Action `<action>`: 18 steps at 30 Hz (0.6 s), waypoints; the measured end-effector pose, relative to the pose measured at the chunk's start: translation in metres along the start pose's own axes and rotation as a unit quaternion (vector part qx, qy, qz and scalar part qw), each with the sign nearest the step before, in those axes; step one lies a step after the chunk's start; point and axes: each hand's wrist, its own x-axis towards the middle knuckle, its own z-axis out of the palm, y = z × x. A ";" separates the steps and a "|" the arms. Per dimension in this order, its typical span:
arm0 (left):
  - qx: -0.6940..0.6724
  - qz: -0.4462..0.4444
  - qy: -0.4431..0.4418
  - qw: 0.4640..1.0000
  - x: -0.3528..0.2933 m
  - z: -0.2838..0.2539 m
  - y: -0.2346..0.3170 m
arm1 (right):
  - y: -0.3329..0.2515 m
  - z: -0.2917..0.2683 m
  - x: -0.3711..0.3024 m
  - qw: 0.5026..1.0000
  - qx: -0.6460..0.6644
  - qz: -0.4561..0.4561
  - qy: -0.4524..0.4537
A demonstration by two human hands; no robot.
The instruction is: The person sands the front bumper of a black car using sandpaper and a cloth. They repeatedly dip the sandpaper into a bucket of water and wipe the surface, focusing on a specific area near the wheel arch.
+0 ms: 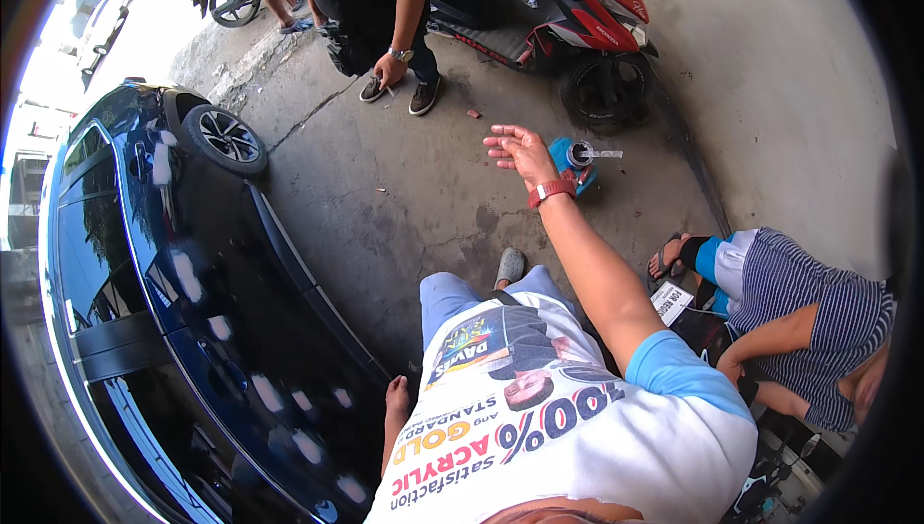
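My right arm stretches forward, and my right hand (520, 152), with a red watch on the wrist, is in the air with its fingers held out and nothing in them. Just beyond the wrist is a blue container (588, 180), topped by a round can of dark stuff (578, 153) with a pale flat stick (606, 153) across it. My left hand (397, 395) hangs low beside a dark blue car (231, 332); its fingers are mostly hidden. Whitish patches (187, 276) dot the car's side panels.
A red and black motorbike (587, 4) stands ahead by the wall. A person in black (361, 4) stands on the concrete holding a thin white stick. At right, a person in a striped shirt (808, 303) bends beside another motorbike. A small reddish block (474, 114) lies on the ground.
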 end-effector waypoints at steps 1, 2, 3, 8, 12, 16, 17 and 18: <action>0.003 0.004 -0.001 1.000 0.008 0.007 0.029 | -0.014 -0.005 0.024 1.000 0.000 -0.025 0.008; 0.008 0.008 -0.002 1.000 0.015 0.014 0.057 | -0.028 -0.012 0.047 0.999 0.001 -0.051 0.017; 0.045 0.004 -0.001 0.999 0.025 0.020 0.083 | -0.043 -0.016 0.071 0.997 0.004 -0.078 0.027; 0.058 0.041 -0.040 0.997 0.120 0.013 0.144 | -0.094 -0.013 0.194 0.991 -0.004 -0.069 0.116; 0.149 0.051 -0.063 0.985 0.180 0.014 0.250 | -0.120 -0.024 0.276 0.975 -0.031 -0.051 0.212; 0.056 0.039 -0.111 0.991 0.236 0.021 0.368 | -0.167 -0.022 0.366 0.969 -0.030 -0.066 0.234; 0.084 0.045 -0.121 0.988 0.244 0.015 0.406 | -0.167 -0.032 0.380 0.966 -0.028 -0.066 0.250; 0.093 0.055 -0.126 0.986 0.250 0.017 0.440 | -0.178 -0.032 0.400 0.964 -0.032 -0.076 0.252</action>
